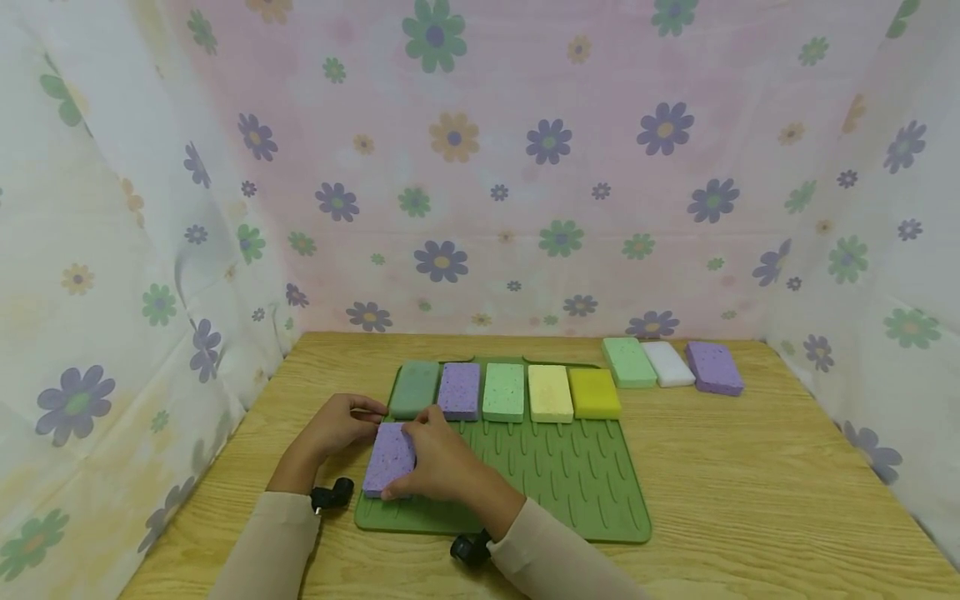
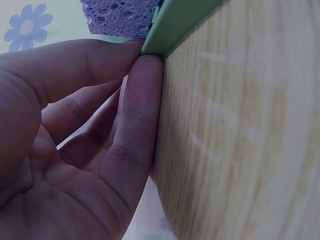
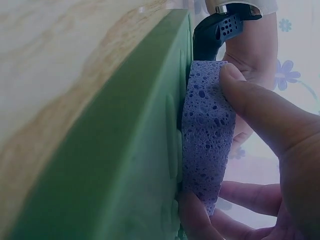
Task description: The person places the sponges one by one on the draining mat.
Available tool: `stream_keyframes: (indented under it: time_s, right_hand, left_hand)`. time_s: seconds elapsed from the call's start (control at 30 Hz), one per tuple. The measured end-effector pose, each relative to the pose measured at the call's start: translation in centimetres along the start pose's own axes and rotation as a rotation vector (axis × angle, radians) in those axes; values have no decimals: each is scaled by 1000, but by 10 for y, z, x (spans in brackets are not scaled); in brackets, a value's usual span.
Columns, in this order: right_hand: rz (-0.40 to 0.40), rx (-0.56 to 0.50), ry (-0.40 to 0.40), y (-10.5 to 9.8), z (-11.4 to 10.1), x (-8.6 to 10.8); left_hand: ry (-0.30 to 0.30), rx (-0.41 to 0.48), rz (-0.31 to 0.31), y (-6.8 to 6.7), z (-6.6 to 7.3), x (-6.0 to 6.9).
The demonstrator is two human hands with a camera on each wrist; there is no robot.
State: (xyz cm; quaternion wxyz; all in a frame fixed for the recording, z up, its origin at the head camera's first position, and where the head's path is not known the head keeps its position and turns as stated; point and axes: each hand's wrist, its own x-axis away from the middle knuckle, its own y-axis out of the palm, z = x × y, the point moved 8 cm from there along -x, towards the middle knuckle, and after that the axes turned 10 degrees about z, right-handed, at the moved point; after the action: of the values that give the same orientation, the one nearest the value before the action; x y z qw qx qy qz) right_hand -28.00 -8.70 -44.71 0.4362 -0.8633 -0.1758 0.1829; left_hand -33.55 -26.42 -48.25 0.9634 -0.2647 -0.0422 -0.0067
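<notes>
A purple sponge (image 1: 392,454) with a pitted surface lies at the front left of a ridged green mat (image 1: 540,500). My right hand (image 1: 442,462) grips this sponge, thumb at its near end and fingers at its far end; the right wrist view shows the sponge (image 3: 207,130) flat against the ridges. My left hand (image 1: 337,429) is at the mat's left edge, where thumb and a finger pinch the rim in the left wrist view. Along the mat's back stand in a row a grey-green sponge (image 1: 415,389), a purple one (image 1: 459,392), a light green one (image 1: 503,392), a cream one (image 1: 550,393) and a yellow one (image 1: 595,393).
Right of the mat's back corner, on the wooden table (image 1: 750,483), lie a light green sponge (image 1: 628,362), a white sponge (image 1: 668,364) and a purple sponge (image 1: 714,367). Flowered cloth (image 1: 495,167) encloses the table at the back and both sides.
</notes>
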Motion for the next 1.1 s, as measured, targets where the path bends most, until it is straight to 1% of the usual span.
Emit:
stream_keyframes:
  time_s: [0.17, 0.4, 0.63, 0.9, 1.0, 1.1]
  right_hand:
    - [-2, 0, 0, 1, 0, 0]
    - [0, 1, -6, 1, -1, 1]
    - [4, -3, -11, -1, -2, 1]
    - [-16, -15, -5, 0, -1, 1]
    - [-22, -24, -6, -1, -2, 3]
    - [-27, -22, -14, -3, -2, 4]
  left_hand:
    - [5, 3, -6, 0, -2, -1]
    - [-18, 14, 3, 0, -5, -3]
    - [-12, 20, 1, -1, -4, -4]
    - [3, 11, -9, 1, -1, 0]
    - [-4, 14, -6, 0, -2, -1]
    - [1, 19, -13, 0, -1, -1]
